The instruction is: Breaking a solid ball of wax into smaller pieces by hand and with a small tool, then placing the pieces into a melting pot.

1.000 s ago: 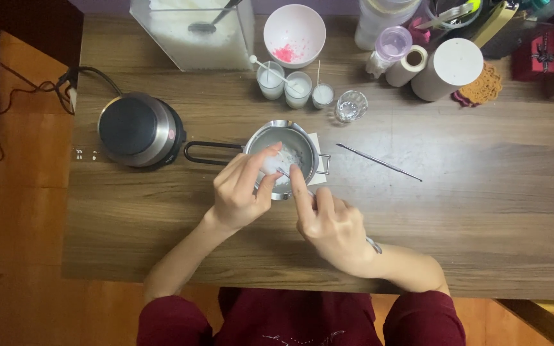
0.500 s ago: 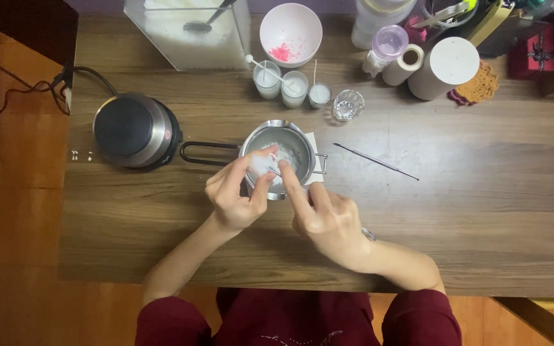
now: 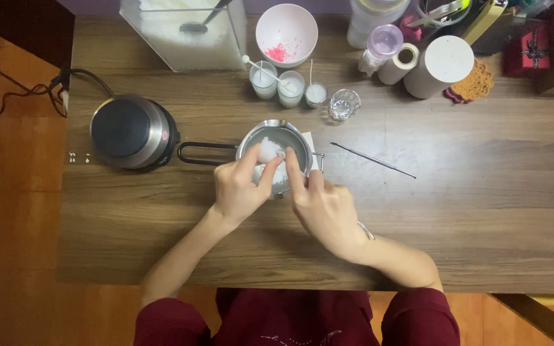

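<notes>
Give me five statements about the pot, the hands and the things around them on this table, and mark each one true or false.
1. Both hands are over the small metal pot. True: the left hand and the right hand meet above it.
2. The left hand pinches a white lump. True.
3. The pot sits on the black hot plate. False: it rests on the wooden table, to the right of the hot plate.
4. The white bowl holds pink bits. True.
5. The thin metal rod is in the right hand's grip. False: it lies alone on the table, right of the pot.
</notes>
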